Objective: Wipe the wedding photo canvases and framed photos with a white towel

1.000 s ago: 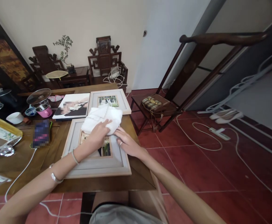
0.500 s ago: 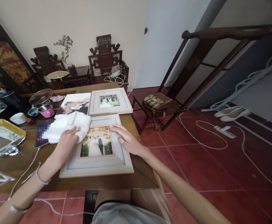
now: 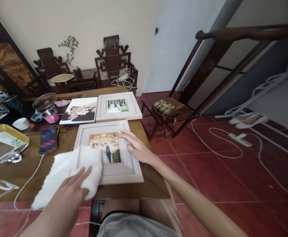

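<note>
A large framed photo (image 3: 131, 166) lies flat at the near edge of the wooden table (image 3: 27, 168). My right hand (image 3: 136, 147) rests flat on its right side, fingers stretched out, a ring on one finger. My left hand (image 3: 71, 189) presses a white cloth (image 3: 67, 171) down on the frame's near left corner, fingers extended over the cloth. The cloth hangs partly past the table's front edge. The photo in the middle shows a couple and is partly covered by the cloth.
Behind lie a smaller framed photo (image 3: 118, 107) and a canvas print (image 3: 78, 111). A phone (image 3: 48, 139), yellow tray (image 3: 5, 136), pink cup (image 3: 51, 116) and cables crowd the left. A chair with a bag (image 3: 167, 107) stands to the right on red tiles.
My left hand has swept the cloth from the frame's top right, across to the left, then down to the near left corner. My right hand has stayed on the frame's right side.
</note>
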The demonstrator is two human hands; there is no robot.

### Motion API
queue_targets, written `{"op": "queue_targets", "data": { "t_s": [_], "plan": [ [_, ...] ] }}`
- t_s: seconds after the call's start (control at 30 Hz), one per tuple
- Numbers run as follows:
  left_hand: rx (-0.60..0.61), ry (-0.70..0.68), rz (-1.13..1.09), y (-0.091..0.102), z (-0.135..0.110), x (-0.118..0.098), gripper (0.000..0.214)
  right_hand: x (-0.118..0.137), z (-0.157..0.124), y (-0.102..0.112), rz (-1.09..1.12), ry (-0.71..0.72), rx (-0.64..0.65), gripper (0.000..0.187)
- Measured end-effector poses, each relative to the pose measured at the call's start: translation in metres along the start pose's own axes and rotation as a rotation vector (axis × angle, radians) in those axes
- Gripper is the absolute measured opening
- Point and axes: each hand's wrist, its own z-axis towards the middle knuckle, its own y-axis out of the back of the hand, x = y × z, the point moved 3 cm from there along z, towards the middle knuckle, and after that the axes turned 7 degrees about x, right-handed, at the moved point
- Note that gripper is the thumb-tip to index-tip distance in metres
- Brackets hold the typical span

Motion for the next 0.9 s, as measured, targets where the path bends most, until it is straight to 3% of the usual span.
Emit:
{"op": "queue_targets", "data": {
  "t_s": [0.1,0.23,0.4,0.5,0.67,0.77,0.9],
  "plan": [
    [-0.069,0.081,0.037,0.006,0.024,0.006,0.034,0.0,0.0,0.0,0.004,0.0,0.004,0.045],
    [-0.152,0.151,0.089,0.01,0.071,0.034,0.032,0.001,0.0,0.0,0.009,-0.022,0.015,0.044],
    [-0.272,0.131,0.063,0.012,0.12,0.074,0.035,0.002,-0.001,0.001,0.009,-0.029,0.024,0.044],
    [-0.246,0.099,0.081,0.015,0.132,0.084,0.037,0.002,-0.001,0.001,0.017,-0.03,0.028,0.043],
    [-0.061,0.063,0.119,0.018,0.109,0.073,0.037,0.0,-0.001,0.0,0.034,-0.051,0.016,0.044],
    [0.03,0.042,0.077,0.011,0.071,0.06,0.034,0.0,-0.001,0.0,0.033,-0.055,0.019,0.045],
    [0.003,-0.058,-0.015,-0.001,0.01,0.036,0.039,0.002,-0.001,0.0,0.029,-0.046,0.027,0.047]
  ]
}}
